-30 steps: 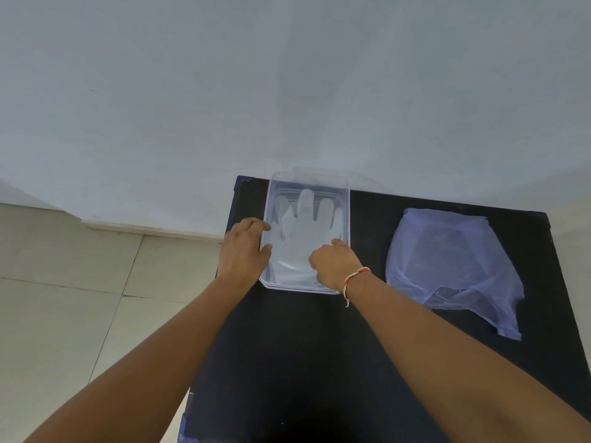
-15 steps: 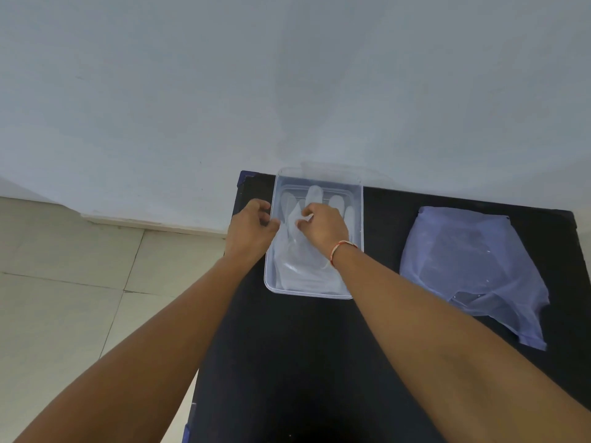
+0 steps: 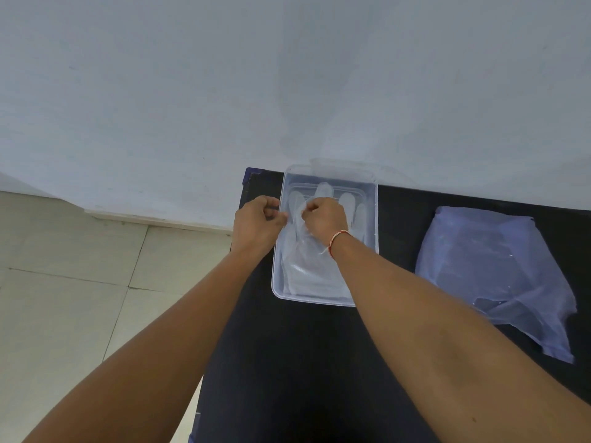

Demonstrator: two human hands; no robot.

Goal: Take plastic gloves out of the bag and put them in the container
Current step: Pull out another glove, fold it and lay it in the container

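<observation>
A clear rectangular plastic container [image 3: 371, 219] sits at the far left of a black table [image 3: 287, 362]. Thin clear plastic gloves [image 3: 307, 266] lie flat inside it, fingers pointing toward the wall. My right hand [image 3: 326, 219] is inside the container, fingers pinched on the glove near its thumb side. My left hand [image 3: 257, 223] is at the container's left rim, fingers pinched on the same glove's edge. A bluish translucent plastic bag [image 3: 492, 270] lies flat on the table to the right, apart from both hands.
A pale wall [image 3: 287, 91] rises right behind the table's far edge. The table's left edge drops to a tiled floor [image 3: 64, 298]. Dark table surface stretches between the container and me.
Both hands moved from the container's near end up toward the glove's fingers and closed into pinches on the glove. The view shifted slightly left.
</observation>
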